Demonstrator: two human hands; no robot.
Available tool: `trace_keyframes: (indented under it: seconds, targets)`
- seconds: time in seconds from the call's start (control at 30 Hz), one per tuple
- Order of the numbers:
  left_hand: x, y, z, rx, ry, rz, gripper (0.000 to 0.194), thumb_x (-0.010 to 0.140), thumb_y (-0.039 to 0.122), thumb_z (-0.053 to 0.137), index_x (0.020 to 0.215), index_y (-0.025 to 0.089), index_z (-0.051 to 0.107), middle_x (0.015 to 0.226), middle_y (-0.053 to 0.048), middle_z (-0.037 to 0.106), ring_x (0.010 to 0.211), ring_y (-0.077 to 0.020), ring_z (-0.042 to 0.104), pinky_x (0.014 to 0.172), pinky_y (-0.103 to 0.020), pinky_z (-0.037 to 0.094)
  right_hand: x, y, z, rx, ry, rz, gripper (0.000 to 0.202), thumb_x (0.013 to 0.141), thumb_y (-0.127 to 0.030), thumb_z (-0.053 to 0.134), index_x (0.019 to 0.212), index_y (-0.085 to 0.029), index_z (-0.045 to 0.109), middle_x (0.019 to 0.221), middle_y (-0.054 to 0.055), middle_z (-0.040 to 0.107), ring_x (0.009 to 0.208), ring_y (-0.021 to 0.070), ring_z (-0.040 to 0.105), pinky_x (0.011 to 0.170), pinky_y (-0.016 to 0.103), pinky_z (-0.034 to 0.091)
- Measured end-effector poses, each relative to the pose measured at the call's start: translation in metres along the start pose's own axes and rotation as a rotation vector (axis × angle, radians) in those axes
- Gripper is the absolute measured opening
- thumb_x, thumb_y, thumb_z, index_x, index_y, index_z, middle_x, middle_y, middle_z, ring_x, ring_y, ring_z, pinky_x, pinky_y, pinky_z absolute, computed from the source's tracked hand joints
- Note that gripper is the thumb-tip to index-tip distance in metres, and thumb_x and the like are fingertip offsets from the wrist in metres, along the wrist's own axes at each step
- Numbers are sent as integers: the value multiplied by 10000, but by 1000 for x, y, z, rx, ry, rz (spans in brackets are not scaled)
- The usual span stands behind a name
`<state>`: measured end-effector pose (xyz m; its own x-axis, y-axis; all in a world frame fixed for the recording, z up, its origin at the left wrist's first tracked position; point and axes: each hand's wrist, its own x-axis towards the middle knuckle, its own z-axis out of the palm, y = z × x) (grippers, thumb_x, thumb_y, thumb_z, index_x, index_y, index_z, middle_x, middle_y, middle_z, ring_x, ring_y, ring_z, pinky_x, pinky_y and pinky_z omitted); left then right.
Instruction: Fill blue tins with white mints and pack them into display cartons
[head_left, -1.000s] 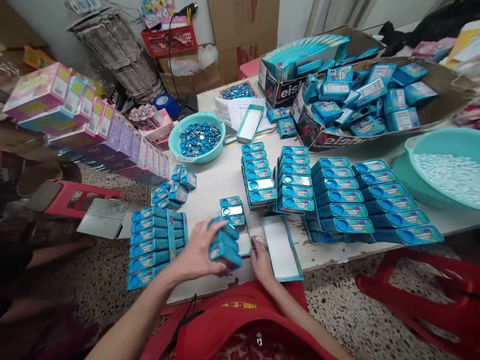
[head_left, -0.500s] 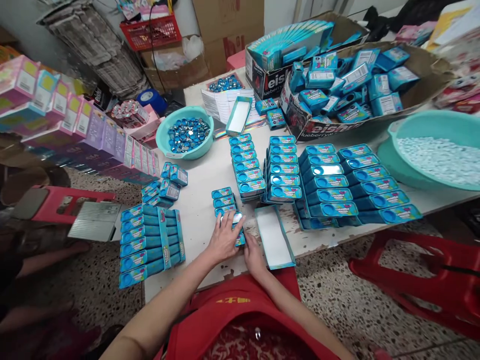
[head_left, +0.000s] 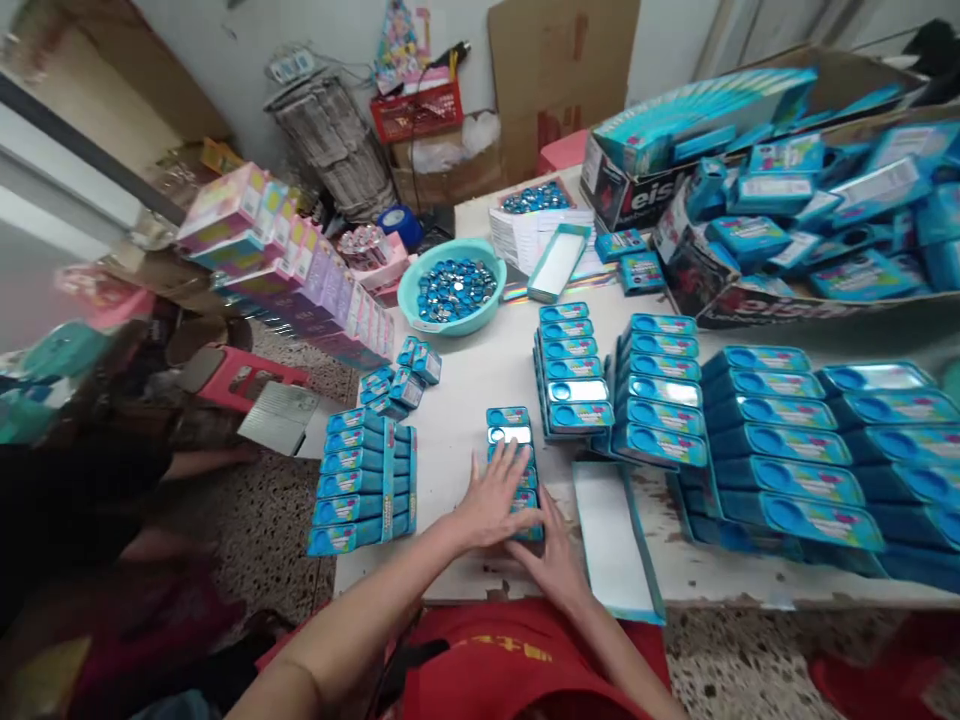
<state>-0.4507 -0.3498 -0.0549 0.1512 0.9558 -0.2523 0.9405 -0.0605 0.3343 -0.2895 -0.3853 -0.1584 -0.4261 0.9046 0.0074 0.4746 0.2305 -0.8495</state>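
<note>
In front of me on the white table stands a short row of small blue candy boxes point(head_left: 508, 416), each with a round recess on top. Spread out over the middle of this row is my left hand point(head_left: 491, 503), its fingers resting on the box tops. My right hand point(head_left: 556, 556) lies along the right side and near end of the row, thumb apart from the fingers. Just right of it is a shallow cardboard tray point(head_left: 611, 530) with a white inside. Taller rows of the same boxes point(head_left: 574, 390) stand behind it.
To the left are a stacked block of blue boxes point(head_left: 360, 480) and loose boxes point(head_left: 409, 387). A turquoise basin point(head_left: 495, 262) holds blue round pieces. At the back right, a torn carton point(head_left: 739, 300) is full of blue boxes. Another person's arm point(head_left: 210, 460) shows at left.
My view has swung left, so everything appears further right. My left hand's fingers have spread more over the boxes, and my right thumb has come away from the fingers.
</note>
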Motion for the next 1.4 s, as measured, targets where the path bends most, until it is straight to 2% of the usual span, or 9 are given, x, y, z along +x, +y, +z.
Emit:
trace_keyframes:
  seconds: [0.13, 0.27, 0.37, 0.5, 0.6, 0.8, 1.1, 1.27, 1.4]
  targets:
    - [12, -76, -100, 87, 361, -153, 676, 850, 473, 494, 1436, 202, 296, 1483, -121, 342, 1402, -287, 215, 1124, -522, 138, 4, -15, -24, -113, 161, -202, 739, 840, -361, 598, 1457, -197, 226, 1345, 169, 455, 1245, 321, 442, 939, 503, 466]
    - [21, -194, -175, 128, 195, -314, 707, 753, 334, 605, 1395, 178, 353, 1400, -129, 444, 1290, -270, 415, 1061, -408, 321, 27, -47, -47, -134, 248, -402, 478, 867, -213, 570, 1330, -225, 452, 1124, 121, 584, 1070, 266, 544, 858, 434, 503]
    - [15, -261, -174, 153, -68, -361, 988, 557, 297, 758, 1421, 155, 299, 1476, -191, 311, 1364, -360, 275, 1066, -469, 291, 60, -71, -51, -103, 235, -504, 399, 856, -154, 574, 1248, -211, 525, 1069, 109, 614, 1029, 246, 562, 839, 405, 508]
    - [2, -305, -140, 144, -222, -221, 1138, 522, 376, 784, 1463, 144, 188, 1528, -242, 122, 1406, -411, 68, 1084, -552, 187, 101, -91, -40, -78, 211, -562, 321, 859, -140, 564, 1176, -191, 566, 1042, 106, 631, 980, 227, 580, 815, 387, 522]
    - [0, -320, -122, 101, -233, -92, 1164, 558, 447, 758, 1477, 119, 124, 1536, -237, 71, 1415, -390, 20, 1112, -531, 135, 114, -92, -27, -95, 176, -550, 272, 873, -149, 542, 1141, -177, 577, 1032, 110, 636, 968, 226, 587, 810, 389, 529]
    - [1, -338, -113, 10, -175, 10, 1154, 602, 484, 714, 1489, 159, 52, 1516, -187, 168, 1393, -333, 184, 1117, -470, 210, 107, -80, -10, -152, 110, -459, 257, 899, -200, 512, 1148, -180, 572, 1030, 112, 639, 950, 223, 606, 773, 374, 542]
    - [0, -315, -85, 155, -87, -186, 1073, 580, 513, 718, 1467, 196, 203, 1441, -206, 212, 1300, -439, 245, 1031, -582, 271, 109, -85, 10, -215, 135, -501, 243, 930, -306, 458, 1102, -195, 590, 1004, 96, 660, 911, 217, 646, 727, 343, 560]
    - [4, -304, -92, 153, -97, -234, 1066, 537, 405, 764, 1452, 233, 246, 1341, -175, 308, 1234, -403, 314, 991, -546, 334, 110, -88, 19, -190, 129, -557, 243, 927, -313, 460, 1093, -204, 600, 991, 84, 667, 900, 204, 656, 719, 319, 564]
    - [-9, -296, -119, 176, -47, -328, 1010, 538, 376, 760, 1427, 256, 297, 1354, -169, 276, 1247, -423, 277, 952, -542, 369, 103, -87, 11, -179, 137, -577, 237, 916, -304, 482, 1086, -202, 611, 991, 88, 675, 899, 214, 660, 735, 340, 560]
